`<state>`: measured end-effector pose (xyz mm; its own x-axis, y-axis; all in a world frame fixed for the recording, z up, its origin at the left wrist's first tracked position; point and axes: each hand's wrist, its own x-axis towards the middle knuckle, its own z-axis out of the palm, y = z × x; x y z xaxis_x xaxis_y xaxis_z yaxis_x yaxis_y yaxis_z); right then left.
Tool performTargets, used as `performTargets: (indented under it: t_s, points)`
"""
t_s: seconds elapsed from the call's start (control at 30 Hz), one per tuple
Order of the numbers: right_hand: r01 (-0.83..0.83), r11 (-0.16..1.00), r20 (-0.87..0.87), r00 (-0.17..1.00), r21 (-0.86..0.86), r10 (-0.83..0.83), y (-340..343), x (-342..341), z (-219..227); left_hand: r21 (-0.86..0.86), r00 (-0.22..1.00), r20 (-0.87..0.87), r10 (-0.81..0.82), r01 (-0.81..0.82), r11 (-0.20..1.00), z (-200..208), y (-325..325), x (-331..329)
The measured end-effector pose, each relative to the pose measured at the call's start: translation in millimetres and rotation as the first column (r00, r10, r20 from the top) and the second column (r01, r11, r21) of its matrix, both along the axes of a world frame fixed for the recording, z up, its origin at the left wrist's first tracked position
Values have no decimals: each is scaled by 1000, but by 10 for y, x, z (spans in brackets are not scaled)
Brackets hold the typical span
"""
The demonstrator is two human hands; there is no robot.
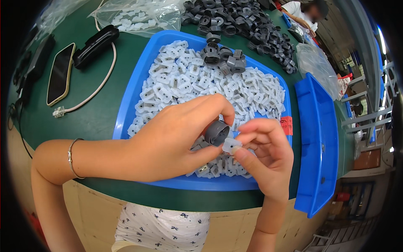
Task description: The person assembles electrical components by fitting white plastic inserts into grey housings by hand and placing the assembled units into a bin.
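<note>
My left hand [180,134] is closed round a dark grey plastic ring-shaped part [217,132], its hollow end turned toward my right hand. Between thumb and fingers my right hand [268,155] pinches a small translucent white plastic piece [231,145] with a dark hole, close beside the grey part; whether they touch I cannot tell. Both hands are over a blue tray [126,113] heaped with many similar white pieces [180,80]. A few grey ring parts [224,59] lie on the heap at its far side.
Beyond the tray is a big pile of grey ring parts [239,21], with a clear bag of white pieces [136,19] to its left. A phone [61,74], black handset [95,46] and cable [107,77] lie left. A blue bin [317,147] stands right. Another person [304,14] sits far right.
</note>
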<state>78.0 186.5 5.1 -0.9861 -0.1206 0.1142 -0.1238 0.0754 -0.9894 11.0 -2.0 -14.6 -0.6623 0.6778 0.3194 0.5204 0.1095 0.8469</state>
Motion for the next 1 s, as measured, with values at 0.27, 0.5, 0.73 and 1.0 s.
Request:
performTargets:
  t_s: [0.27,0.5,0.73,1.0]
  points:
    - [207,913,-409,911,350,-50,55,-72,-98,3,981,-38,-188,188,982,-58,13,13]
    - [273,831,-604,792,484,92,30,-60,-67,23,952,16,-305,305,952,-74,5,-31]
    - [297,889,-497,863,347,-95,-72,38,-75,55,974,111,-199,194,980,-73,13,-17]
    - [228,963,-290,940,145,-179,-108,106,-95,-2,987,-154,-54,55,998,-45,-4,20]
